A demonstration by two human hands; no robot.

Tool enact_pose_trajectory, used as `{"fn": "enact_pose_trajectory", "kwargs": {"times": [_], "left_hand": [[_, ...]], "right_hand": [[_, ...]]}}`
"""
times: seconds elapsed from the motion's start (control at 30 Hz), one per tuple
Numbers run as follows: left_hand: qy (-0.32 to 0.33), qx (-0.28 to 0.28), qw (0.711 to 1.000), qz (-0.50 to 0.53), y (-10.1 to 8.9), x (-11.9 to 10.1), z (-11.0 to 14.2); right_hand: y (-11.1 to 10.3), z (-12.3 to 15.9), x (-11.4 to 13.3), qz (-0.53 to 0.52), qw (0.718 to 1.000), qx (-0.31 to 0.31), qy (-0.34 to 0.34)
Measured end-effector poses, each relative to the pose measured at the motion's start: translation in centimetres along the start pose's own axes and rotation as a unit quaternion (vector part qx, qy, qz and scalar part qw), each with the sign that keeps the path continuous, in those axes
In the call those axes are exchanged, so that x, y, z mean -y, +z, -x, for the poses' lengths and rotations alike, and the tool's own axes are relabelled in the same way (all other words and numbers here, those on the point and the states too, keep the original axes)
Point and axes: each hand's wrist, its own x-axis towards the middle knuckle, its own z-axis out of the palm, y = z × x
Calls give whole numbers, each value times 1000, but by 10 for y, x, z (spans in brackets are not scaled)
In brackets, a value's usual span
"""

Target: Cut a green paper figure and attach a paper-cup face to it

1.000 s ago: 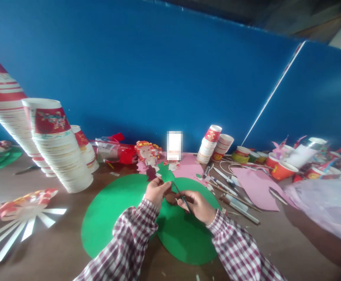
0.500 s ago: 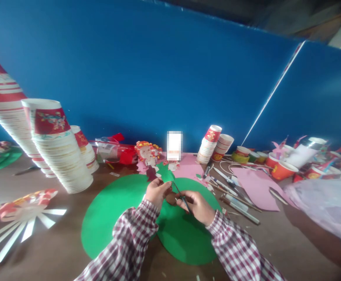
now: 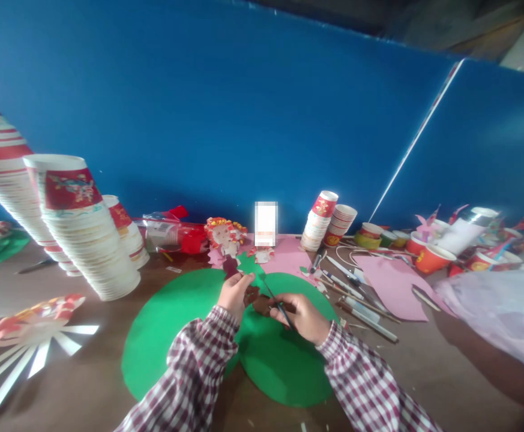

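Holding a dark tool (image 3: 285,314), kind unclear: right grip (image 3: 305,316).

One slim dark tool (image 3: 285,313) in the right fingers (image 3: 281,298); two big green rounded shapes (image 3: 158,330) beneath the fingers of both hands (overlapping or joined, hard to tell); three stacks of paper cups (image 3: 88,240) left of the fingers; two shorter stacks (image 3: 319,223) beyond and rightward; one pink sheet (image 3: 289,253) beyond the fingers, another (image 3: 399,285) to their right.
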Motion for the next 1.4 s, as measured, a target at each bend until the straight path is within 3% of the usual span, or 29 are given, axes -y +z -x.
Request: {"fn": "enact_pose_trajectory", "kwargs": {"times": [0.5, 1.4], "left_hand": [[4, 7, 1000, -15, 2, 4, 1], [55, 6, 998, -13, 6, 12, 3]], "right_hand": [[0, 0, 0, -44, 999, 2, 0], [-3, 2, 3, -14, 1000, -2, -8]]}}
